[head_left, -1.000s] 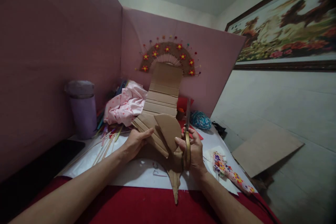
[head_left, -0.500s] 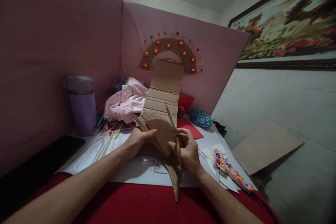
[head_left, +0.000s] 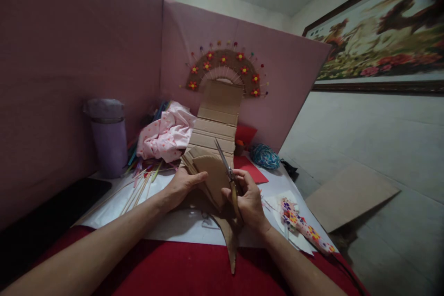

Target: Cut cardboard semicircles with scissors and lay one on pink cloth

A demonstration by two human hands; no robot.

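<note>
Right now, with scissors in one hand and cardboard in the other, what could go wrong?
Your left hand grips the cardboard close to the scissors in your right hand, so a slip might nick it. The scissors' tips point away from you, toward the strip behind; pushing forward could scratch it. At right, a dark cord trails from the flowery tool; a snag might drag that along.
</note>
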